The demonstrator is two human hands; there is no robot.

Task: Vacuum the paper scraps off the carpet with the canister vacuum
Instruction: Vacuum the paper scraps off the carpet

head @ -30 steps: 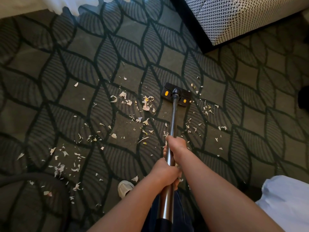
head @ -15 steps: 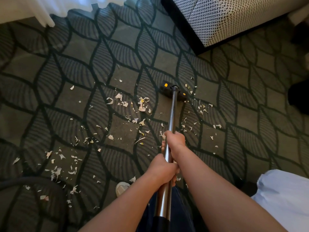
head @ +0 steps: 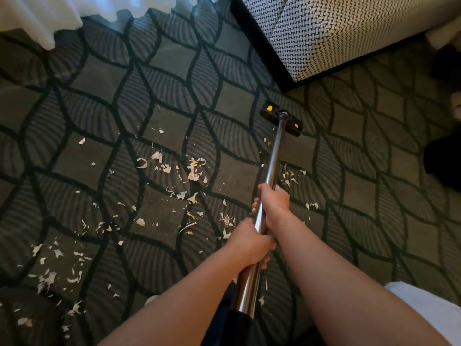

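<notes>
- Shiny steel wand (head: 270, 176) is gripped by right hand (head: 274, 203) and left hand (head: 249, 242);
- black yellow-tabbed nozzle (head: 280, 118) is best kept flat, drawn slowly over white paper scraps (head: 193, 171) lying left of it.

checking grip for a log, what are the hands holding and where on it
Both grip the vacuum wand on its metal shaft: right hand ahead, left hand just behind.

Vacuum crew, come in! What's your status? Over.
Both hands grip the wand, right hand ahead of left hand. Floor head on carpet, paper scraps mostly to its left. Woven furniture corner close ahead.
</notes>
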